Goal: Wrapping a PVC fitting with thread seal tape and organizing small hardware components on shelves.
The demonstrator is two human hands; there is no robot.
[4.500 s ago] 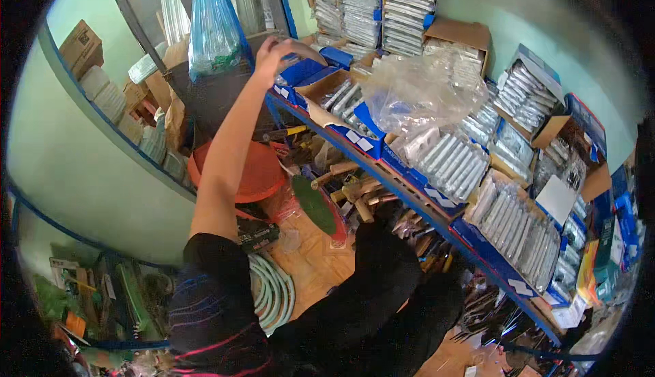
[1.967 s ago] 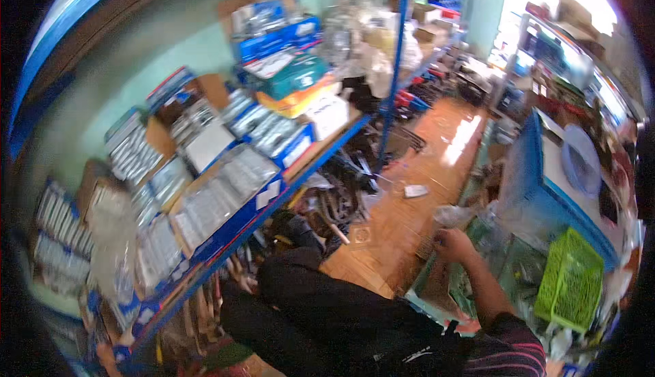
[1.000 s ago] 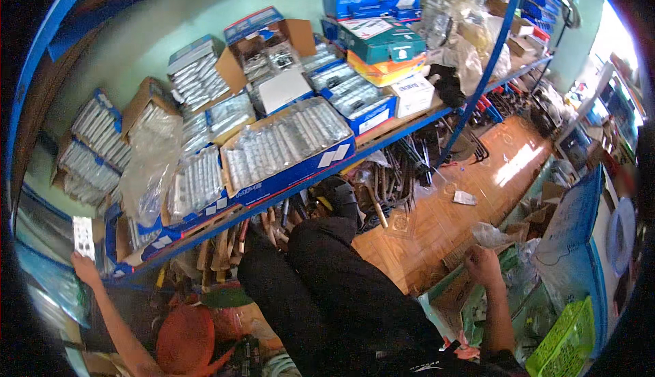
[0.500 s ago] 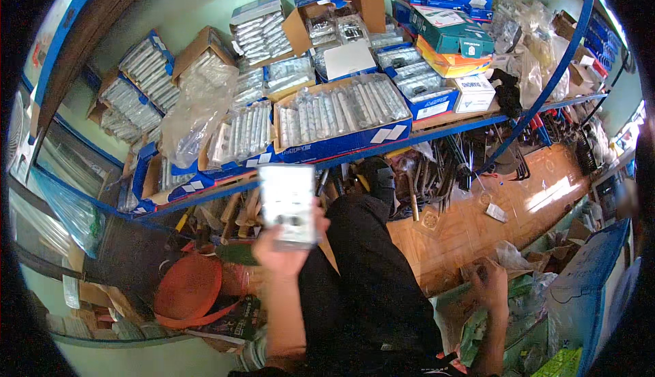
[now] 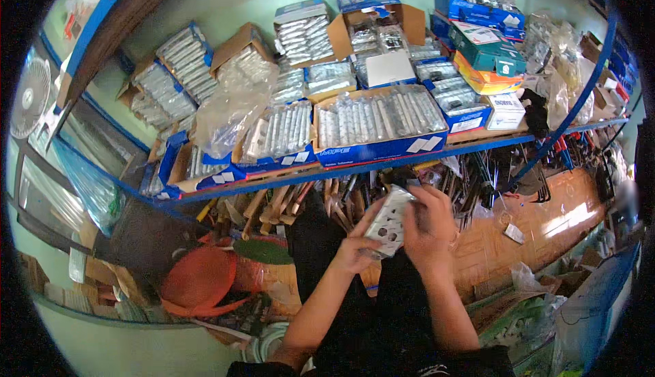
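Between my two hands is a white rectangular faceplate [image 5: 389, 225] with dark cut-outs, held tilted above my lap. My left hand [image 5: 356, 249] grips its left edge and lower end. My right hand [image 5: 432, 230] closes on its right side, with bent fingers over the upper end; part of the plate is hidden there. Just beyond, on the shelf, an open blue box [image 5: 382, 150] holds a row of similar-looking thin wrapped packs. A second open box [image 5: 273, 158] of such packs stands to its left.
A blue shelf edge [image 5: 293, 178] crosses ahead of my hands, with tools with wooden handles [image 5: 273, 208] below it. A red basket [image 5: 199, 278] stands at lower left. Stacked boxes [image 5: 488, 48] fill the shelf's right. A small white packet [image 5: 514, 233] lies on the tiled floor.
My right hand has come up from the lower right and now grips the faceplate too. The plate has moved right and tilted, and its cut-outs now show. The view has shifted.
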